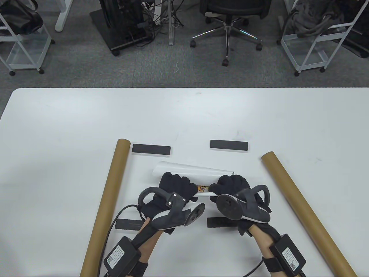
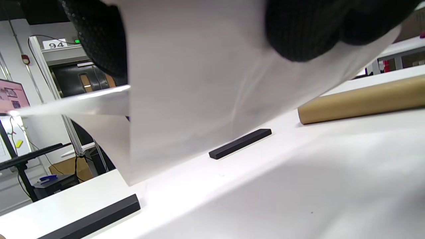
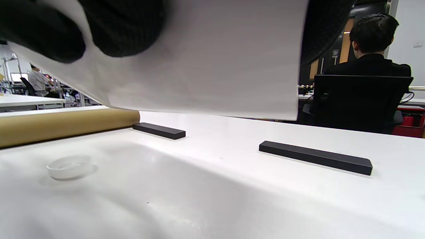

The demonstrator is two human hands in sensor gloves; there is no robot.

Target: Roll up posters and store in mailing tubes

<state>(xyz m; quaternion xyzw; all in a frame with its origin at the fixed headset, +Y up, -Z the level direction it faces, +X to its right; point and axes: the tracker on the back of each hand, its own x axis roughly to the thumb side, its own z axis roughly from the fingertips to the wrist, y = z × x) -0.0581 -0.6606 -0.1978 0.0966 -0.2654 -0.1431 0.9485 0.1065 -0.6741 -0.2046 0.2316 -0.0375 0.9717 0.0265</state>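
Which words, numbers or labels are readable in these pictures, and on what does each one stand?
"94": white sign on the shelf in the left wrist view.
White labels on the black wrist boxes: print too small to read.
Print on the rolled poster: a colourful spot, unreadable.
Pink monitor screen: blurred.

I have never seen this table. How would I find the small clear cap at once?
Look at the white table in the right wrist view. Near the end of the brown mailing tube on the left lies the small clear cap. It is round, shallow and translucent, unlike the flat black bars further back.
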